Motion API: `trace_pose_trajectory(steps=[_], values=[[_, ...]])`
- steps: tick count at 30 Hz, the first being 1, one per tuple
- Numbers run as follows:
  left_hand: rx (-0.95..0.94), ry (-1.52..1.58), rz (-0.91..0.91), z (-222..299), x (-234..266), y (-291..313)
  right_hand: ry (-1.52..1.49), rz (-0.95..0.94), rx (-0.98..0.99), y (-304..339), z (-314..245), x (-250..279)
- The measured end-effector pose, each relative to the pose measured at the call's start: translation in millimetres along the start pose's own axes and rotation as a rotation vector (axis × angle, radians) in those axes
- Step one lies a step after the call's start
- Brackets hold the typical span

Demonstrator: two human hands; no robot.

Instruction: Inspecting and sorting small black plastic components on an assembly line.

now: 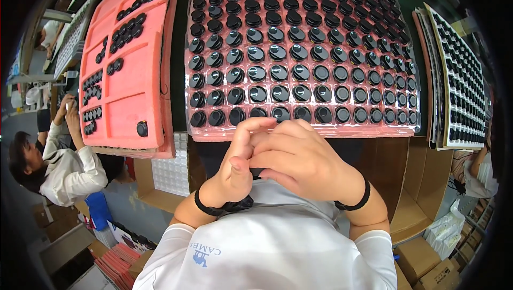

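A clear plastic tray (326,100) with a pink base lies before me, its pockets filled with rows of round black caps (279,72). Most caps have glossy tops; those toward the near right show a flat ring face. My left hand (240,154) and my right hand (299,154) meet just over the tray's near edge. Both have their fingers curled inward and touching each other. Whatever lies between them is hidden by the fingers; a small dark patch shows under the right fingers, and I cannot tell what it is.
To the left stands a pink foam tray (125,122) with grouped small black parts. A white tray of black pieces (465,84) is stacked at the right. Cardboard boxes (411,204) sit below the table edge. A co-worker (64,167) works at the far left.
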State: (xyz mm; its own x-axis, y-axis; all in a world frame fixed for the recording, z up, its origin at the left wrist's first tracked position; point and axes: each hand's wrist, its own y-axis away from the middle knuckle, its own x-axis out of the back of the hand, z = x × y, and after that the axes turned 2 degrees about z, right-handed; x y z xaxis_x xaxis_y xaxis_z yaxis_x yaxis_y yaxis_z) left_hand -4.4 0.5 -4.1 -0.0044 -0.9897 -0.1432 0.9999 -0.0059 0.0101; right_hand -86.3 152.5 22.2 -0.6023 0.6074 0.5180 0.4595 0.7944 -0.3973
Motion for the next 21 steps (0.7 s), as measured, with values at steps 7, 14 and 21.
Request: trace_pose_trajectory(steps=[7, 14, 21], values=[[0.064, 0.078, -0.081, -3.0, 14.7, 5.7, 0.052, -0.002, -0.063, -6.5, 12.4, 30.0], [0.057, 0.077, -0.134, -10.4, 28.3, 16.1, 0.521, 0.064, -0.211, -14.1, 51.4, 75.9], [-0.009, 0.148, -0.12, -9.3, 29.4, 15.2, 0.633, 0.004, -0.228, -19.0, 54.8, 85.3]])
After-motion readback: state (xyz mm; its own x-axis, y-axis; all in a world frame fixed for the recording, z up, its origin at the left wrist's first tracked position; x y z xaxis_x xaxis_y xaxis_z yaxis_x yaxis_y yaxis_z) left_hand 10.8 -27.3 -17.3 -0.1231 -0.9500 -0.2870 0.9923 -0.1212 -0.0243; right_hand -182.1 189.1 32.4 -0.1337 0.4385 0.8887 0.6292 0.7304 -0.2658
